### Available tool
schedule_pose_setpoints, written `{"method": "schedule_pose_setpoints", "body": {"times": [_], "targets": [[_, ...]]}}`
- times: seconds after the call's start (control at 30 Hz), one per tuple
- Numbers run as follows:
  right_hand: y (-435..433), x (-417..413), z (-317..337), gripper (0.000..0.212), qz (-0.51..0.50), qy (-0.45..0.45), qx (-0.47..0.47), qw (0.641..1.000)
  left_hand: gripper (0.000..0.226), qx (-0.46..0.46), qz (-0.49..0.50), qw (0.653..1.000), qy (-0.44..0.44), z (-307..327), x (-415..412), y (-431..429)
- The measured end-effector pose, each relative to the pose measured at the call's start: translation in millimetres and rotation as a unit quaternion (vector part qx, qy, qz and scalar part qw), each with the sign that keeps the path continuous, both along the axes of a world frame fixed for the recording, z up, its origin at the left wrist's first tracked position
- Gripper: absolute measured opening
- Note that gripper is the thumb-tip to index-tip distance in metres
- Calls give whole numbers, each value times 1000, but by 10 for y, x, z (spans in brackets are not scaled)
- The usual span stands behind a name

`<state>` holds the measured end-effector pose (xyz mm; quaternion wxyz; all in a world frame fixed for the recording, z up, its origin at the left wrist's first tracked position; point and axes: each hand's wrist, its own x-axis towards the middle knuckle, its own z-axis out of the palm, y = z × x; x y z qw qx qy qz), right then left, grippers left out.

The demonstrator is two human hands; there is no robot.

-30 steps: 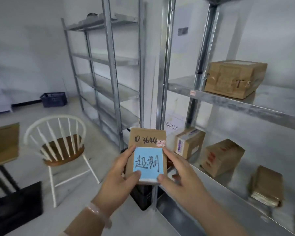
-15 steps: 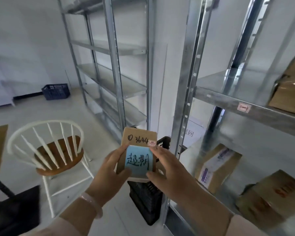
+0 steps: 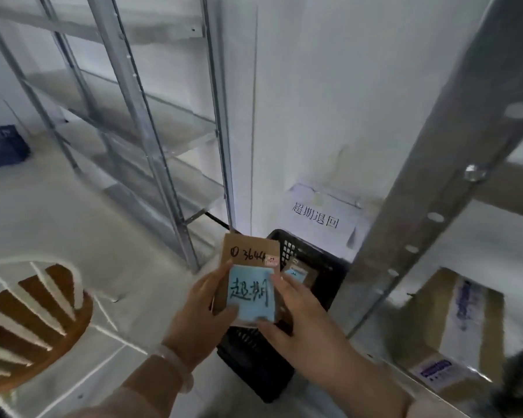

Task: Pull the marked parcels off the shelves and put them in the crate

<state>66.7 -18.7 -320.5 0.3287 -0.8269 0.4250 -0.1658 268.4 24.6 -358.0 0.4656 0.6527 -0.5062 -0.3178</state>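
Above the crate: the parcel [image 3: 248, 251], a flat brown carton with "3644" written near its top and a blue note [image 3: 251, 292] on its face, was held upright in the air. It looked to be over the near-left side of the black crate [image 3: 254, 363], which stood on the floor between the wall and the steel shelf upright [image 3: 420, 206].
Hands: the left hand [image 3: 200, 312] pinched the parcel's left edge, thumb laid over the note's lower corner. The right hand [image 3: 299, 315] pinched the right edge, thumb under the note's bottom. Neither was spread.
Crate contents: another parcel [image 3: 298, 274] with a blue patch lay inside, just right of the held one.
Wall sign: a white sheet [image 3: 316, 218] with handwritten characters hung behind the crate.
Risk at the rim: the carton seemed nearer the crate's left wall than its middle, so a release there could have caught the rim and tipped it onto the floor.
Risk at the upright: the right forearm was close to the steel post, and a hurried lowering could have knocked it and jolted the grip.
Risk to the note: both thumbs bore on the paper, so sliding them off could have creased or peeled the mark.
Risk on landing: let go from that height, the carton could have struck the parcel below edge-on and ended up leaning or wedged.
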Motion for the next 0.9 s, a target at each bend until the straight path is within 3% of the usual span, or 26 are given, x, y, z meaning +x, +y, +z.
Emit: {"method": "schedule_pose_setpoints", "body": {"times": [0.23,0.4,0.77,0.9], "targets": [[-576,578,-340,82,-156,43,48,986,76,50,-135,990,4,-394,738,-1058],[-863,688,-649,83,-234,75,84,966,71,114,-203,972,43,-838,775,-1729],[-1469,615,-1599,76,-312,64,189,929,70,195,-232,953,27,-1879,649,-2694],[-1599,596,-1898,77,-361,85,180,911,70,230,-273,932,63,-2296,490,-3058]]}}
